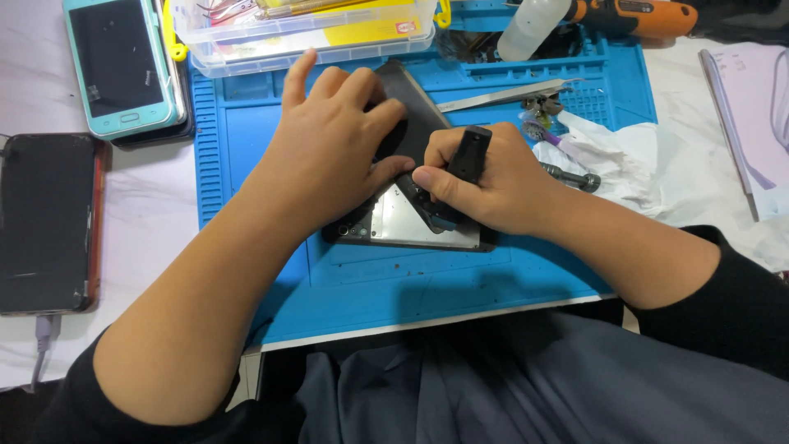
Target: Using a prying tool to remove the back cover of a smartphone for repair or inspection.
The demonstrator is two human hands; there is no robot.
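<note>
Fingers, left: spread flat over the dark panel [403, 107], palm down, gripping nothing, only pressing; the left hand [329, 140] covers most of the panel's lower half.
Fingers, right: curled tight and clamped on a small black tool [468, 154], thumb tip pressed against its lower end; the right hand [501, 185] rests on the phone's right side.
Phone: an opened phone body [411, 224] lies flat on the blue mat [246, 131], near the mat's middle, under both hands.
Done so far: by my reading the phone is already opened up. A silvery inner plate shows in the body, and the dark panel stands tilted up from it at one edge.
Left to do: the panel does not look fully free; its lower end meets the body where the tool is set. Whether any cable or glue holds it I cannot tell, the hands hide that seam.
Stage, as a judgement: about midway, opened but not separated.
Mat, far edge: tweezers [501, 97], a clear box with yellow latches [304, 33], a white bottle [530, 25], an orange tool [641, 12].
Right of mat: crumpled white tissue [633, 164] with a metal bit [575, 177] touching it.
Left of mat: a teal phone [119, 62] and a dark phone in a red case [45, 222], both well apart from the work.
</note>
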